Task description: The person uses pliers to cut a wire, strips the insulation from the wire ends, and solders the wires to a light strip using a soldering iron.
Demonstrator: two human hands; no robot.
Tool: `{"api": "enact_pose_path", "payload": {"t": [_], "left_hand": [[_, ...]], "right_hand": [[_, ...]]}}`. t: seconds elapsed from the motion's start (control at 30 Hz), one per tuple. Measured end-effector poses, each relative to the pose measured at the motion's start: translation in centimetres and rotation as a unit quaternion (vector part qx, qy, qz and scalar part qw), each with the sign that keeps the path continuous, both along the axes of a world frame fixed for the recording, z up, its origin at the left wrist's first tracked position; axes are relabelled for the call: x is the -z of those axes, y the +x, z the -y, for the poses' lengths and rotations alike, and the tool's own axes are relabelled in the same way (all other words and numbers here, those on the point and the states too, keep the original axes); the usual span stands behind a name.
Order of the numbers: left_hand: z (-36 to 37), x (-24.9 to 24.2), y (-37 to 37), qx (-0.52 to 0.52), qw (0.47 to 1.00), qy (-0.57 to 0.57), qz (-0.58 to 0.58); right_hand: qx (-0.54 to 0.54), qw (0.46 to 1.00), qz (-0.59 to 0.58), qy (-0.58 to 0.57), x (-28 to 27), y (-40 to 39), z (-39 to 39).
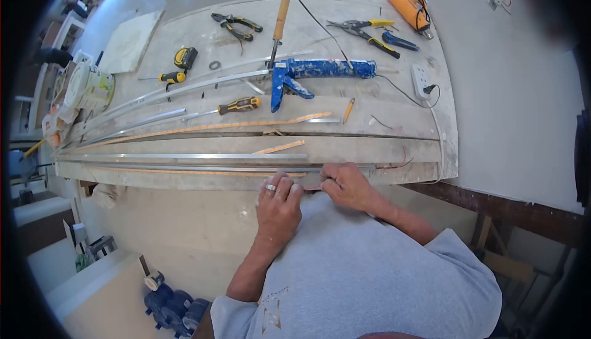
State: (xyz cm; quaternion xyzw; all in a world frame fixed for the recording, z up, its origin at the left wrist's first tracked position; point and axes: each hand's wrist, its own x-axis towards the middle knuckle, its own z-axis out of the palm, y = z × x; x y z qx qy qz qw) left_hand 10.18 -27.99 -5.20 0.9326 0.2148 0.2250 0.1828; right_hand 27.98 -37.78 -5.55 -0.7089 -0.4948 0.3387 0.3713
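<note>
My left hand (278,203), with a ring on one finger, and my right hand (345,184) meet at the near edge of the workbench (394,148). Both pinch the end of a long thin strip (184,171) that runs leftward along the bench edge in an aluminium channel (203,167). Thin red wires (397,165) trail right from the strip's end. More aluminium profiles (184,156) and orange strip lengths (209,127) lie parallel just beyond my hands.
Farther back lie a blue caulking gun (320,71), screwdrivers (237,106), pliers (237,26), snips (363,31), a tape measure (185,58), a hammer (279,25) and a power strip (422,80). Buckets (89,87) stand at the left end. A white board (517,80) leans on the right.
</note>
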Motion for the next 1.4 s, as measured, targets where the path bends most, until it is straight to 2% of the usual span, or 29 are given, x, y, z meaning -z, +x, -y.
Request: {"api": "enact_pose_path", "payload": {"t": [0.33,0.4,0.53,0.57,0.6,0.63,0.7,0.73,0.8,0.9,1.0,1.13,1.2,1.23,1.3,1.4], "left_hand": [[3.8,0.9,4.2,-0.061,0.997,-0.027,-0.03],[4.7,0.9,5.0,-0.106,0.993,-0.058,-0.016],[6.4,1.9,5.0,-0.209,0.967,-0.14,0.029],[7.0,1.7,5.0,-0.272,0.901,-0.327,0.086],[7.6,1.6,5.0,-0.322,0.792,-0.498,0.144],[8.0,1.9,5.3,-0.333,0.787,-0.499,0.146],[8.2,3.0,6.5,-0.316,0.595,-0.648,0.356],[8.1,3.1,7.2,-0.322,0.591,-0.646,0.361],[7.9,3.0,8.5,-0.317,0.408,-0.751,0.412],[6.8,3.5,10.4,-0.321,0.377,-0.767,0.408],[4.9,2.7,11.8,-0.349,0.329,-0.787,0.387],[3.7,3.1,12.9,-0.353,0.315,-0.784,0.402],[3.6,3.2,13.1,-0.379,0.315,-0.78,0.385],[3.6,3.3,13.2,-0.384,0.308,-0.778,0.389],[3.3,3.7,13.4,-0.38,0.3,-0.786,0.385],[3.1,4.3,13.7,-0.394,0.314,-0.774,0.383]], "right_hand": [[-0.085,0.996,-0.012,-0.016,1.9,5.5,0.7],[-0.092,0.992,-0.079,-0.031,1.8,6.7,0.6],[-0.084,0.988,-0.113,-0.065,3.0,10.1,0.3],[-0.07,0.986,-0.119,-0.098,2.0,11.2,-0.6],[-0.055,0.982,-0.125,-0.132,1.2,12.1,-1.4],[-0.065,0.98,-0.126,-0.138,1.2,12.9,-2.2],[-0.074,0.991,-0.072,-0.086,1.3,14.3,-4.3],[-0.098,0.993,-0.027,-0.057,1.0,14.9,-5.4],[-0.106,0.993,-0.018,-0.053,0.7,15.4,-7.5],[-0.127,0.99,0.017,-0.053,0.5,16.1,-11.4],[-0.068,0.995,0.064,-0.017,0.6,16.5,-16.2],[-0.014,0.998,0.053,0.012,3.4,17.5,-23.2],[0.063,0.994,-0.087,-0.005,4.2,17.1,-25.5],[0.055,0.995,-0.088,-0.011,4.4,16.8,-26.1],[0.073,0.978,-0.193,0.038,4.4,16.1,-27.4],[0.059,0.975,-0.204,0.059,5.1,16.2,-28.6]]}}
